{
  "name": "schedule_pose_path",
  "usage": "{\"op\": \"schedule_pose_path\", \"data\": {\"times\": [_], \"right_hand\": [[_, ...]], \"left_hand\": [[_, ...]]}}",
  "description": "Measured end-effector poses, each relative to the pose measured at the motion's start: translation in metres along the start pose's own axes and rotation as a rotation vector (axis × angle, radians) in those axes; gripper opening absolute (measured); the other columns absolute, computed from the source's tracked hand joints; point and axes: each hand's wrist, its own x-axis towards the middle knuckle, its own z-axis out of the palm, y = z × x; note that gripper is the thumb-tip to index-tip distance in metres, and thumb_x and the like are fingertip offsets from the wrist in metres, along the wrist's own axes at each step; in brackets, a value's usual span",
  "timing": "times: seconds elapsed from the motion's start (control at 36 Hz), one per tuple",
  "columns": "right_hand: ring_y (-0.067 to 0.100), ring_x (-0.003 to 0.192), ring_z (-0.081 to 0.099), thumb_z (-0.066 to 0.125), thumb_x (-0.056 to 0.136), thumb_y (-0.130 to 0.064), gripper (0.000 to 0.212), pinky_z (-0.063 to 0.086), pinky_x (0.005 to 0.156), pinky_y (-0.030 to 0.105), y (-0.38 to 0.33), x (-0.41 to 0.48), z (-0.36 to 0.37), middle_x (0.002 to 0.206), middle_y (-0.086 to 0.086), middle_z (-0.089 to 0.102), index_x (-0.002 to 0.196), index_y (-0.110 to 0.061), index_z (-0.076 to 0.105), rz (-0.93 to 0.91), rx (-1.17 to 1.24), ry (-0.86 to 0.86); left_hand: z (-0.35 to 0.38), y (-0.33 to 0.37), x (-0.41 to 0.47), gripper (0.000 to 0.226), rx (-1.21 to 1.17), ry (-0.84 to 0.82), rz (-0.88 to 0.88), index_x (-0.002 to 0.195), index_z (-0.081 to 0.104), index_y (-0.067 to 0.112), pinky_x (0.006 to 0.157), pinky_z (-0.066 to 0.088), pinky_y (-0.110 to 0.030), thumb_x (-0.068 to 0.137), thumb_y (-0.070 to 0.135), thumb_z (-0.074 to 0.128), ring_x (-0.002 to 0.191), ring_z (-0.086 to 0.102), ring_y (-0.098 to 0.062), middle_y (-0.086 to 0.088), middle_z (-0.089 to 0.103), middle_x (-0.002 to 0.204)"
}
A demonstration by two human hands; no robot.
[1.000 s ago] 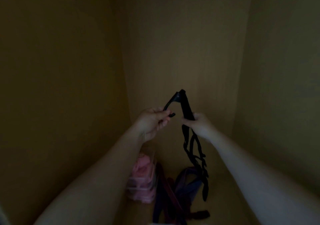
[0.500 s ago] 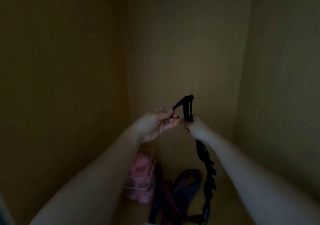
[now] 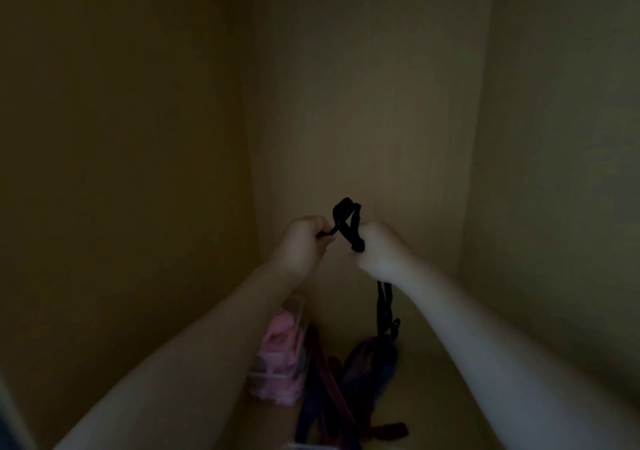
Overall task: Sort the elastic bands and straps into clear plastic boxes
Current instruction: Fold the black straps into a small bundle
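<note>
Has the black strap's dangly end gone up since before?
Yes. The black strap's hanging end rose, from level with the pink-filled clear plastic box's bottom to its upper half.

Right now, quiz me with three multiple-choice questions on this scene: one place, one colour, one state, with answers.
1. Where is the clear box relative to the pile of straps? A) left B) right C) on top
2. What colour is the raised strap? A) white B) black C) pink
3. How is it held? A) in both hands B) from a hook C) lying loose
Answers: A, box stands left of the pile; B, it shows black; A, the left hand pinches one end, the right hand grips the bunch.
</note>
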Motion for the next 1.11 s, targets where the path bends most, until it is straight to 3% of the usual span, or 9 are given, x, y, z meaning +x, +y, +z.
{"op": "schedule_pose_path", "data": {"times": [0.11,0.19,0.33,0.47,0.61,0.75,0.86,0.97,1.11], "right_hand": [[0.023,0.099,0.063,0.054,0.095,-0.006,0.032,0.048,0.084,0.028,0.002,-0.005,-0.004,0.112,0.007,0.067,0.123,-0.015,0.065,-0.114,-0.095,0.095],[0.02,0.108,0.059,0.05,0.096,-0.002,0.038,0.04,0.082,0.021,0.008,-0.003,-0.012,0.117,0.001,0.064,0.128,-0.018,0.062,-0.188,-0.137,0.069],[0.013,0.079,0.056,0.058,0.095,-0.011,0.018,0.04,0.07,0.025,0.02,0.003,-0.027,0.077,-0.017,0.053,0.106,-0.009,0.072,-0.263,-0.121,0.051],[0.006,0.094,0.063,0.063,0.093,-0.024,0.018,0.048,0.086,0.023,0.02,0.002,-0.033,0.105,-0.014,0.068,0.108,-0.024,0.073,-0.226,0.024,-0.05],[0.001,0.083,0.065,0.073,0.084,-0.029,0.007,0.049,0.079,0.02,0.014,0.0,-0.043,0.086,-0.016,0.073,0.083,-0.035,0.074,-0.216,0.235,-0.038],[-0.009,0.061,0.058,0.069,0.087,-0.018,0.011,0.042,0.061,0.007,0.011,0.005,-0.04,0.067,-0.022,0.069,0.085,-0.027,0.074,-0.215,0.468,0.031],[0.004,0.052,0.047,0.06,0.094,-0.019,0.021,0.036,0.057,0.022,0.01,0.006,-0.027,0.055,-0.015,0.056,0.075,-0.015,0.071,-0.168,0.48,0.037],[0.015,0.062,0.051,0.052,0.099,-0.024,0.023,0.035,0.061,0.029,0.005,0.006,-0.011,0.069,0.001,0.055,0.086,-0.011,0.066,-0.168,0.391,-0.031],[0.004,0.057,0.05,0.051,0.099,-0.025,0.016,0.035,0.058,0.022,0.003,0.006,0.005,0.069,-0.011,0.054,0.092,-0.02,0.065,-0.135,0.296,-0.145]], "left_hand": [[-0.003,-0.006,0.001,0.021,0.201,-0.093,-0.016,0.108,0.063,-0.006,0.065,0.027,-0.023,0.096,0.007,0.051,0.086,0.053,-0.024,-0.014,0.052,0.09],[-0.006,-0.011,-0.005,0.02,0.245,-0.122,0.029,0.109,0.067,0.004,0.072,0.031,-0.018,0.094,0.008,0.053,0.098,0.058,-0.023,-0.012,0.064,0.105],[-0.016,-0.012,-0.009,0.024,0.246,-0.156,0.102,0.113,0.067,0.009,0.073,0.031,-0.014,0.094,0.007,0.052,0.107,0.058,-0.021,-0.006,0.065,0.114],[-0.027,-0.024,-0.012,0.024,0.116,-0.364,0.175,0.111,0.068,0.003,0.079,0.035,-0.006,0.094,-0.001,0.052,0.1,0.055,-0.017,-0.006,0.061,0.106],[-0.039,-0.024,-0.018,0.018,-0.168,-0.466,0.072,0.107,0.069,0.009,0.078,0.039,-0.004,0.094,0.008,0.058,0.083,0.056,0.005,0.004,0.064,0.098],[-0.033,-0.029,-0.022,0.02,-0.628,-0.321,-0.076,0.103,0.067,0.01,0.081,0.047,-0.015,0.093,0.001,0.053,0.078,0.061,-0.004,0.007,0.07,0.081],[-0.026,-0.025,-0.022,0.019,-0.985,-0.179,-0.134,0.098,0.061,0.001,0.065,0.05,-0.016,0.095,-0.004,0.043,0.065,0.06,-0.006,0.005,0.069,0.071],[-0.022,-0.024,-0.018,0.015,-1.063,-0.022,-0.186,0.094,0.063,0.004,0.065,0.053,-0.017,0.095,0.001,0.048,0.065,0.062,-0.007,0.004,0.07,0.073],[-0.021,-0.027,-0.007,0.013,-0.88,0.178,-0.212,0.1,0.066,-0.001,0.069,0.054,-0.016,0.092,0.001,0.055,0.063,0.064,-0.005,-0.004,0.068,0.078]]}}
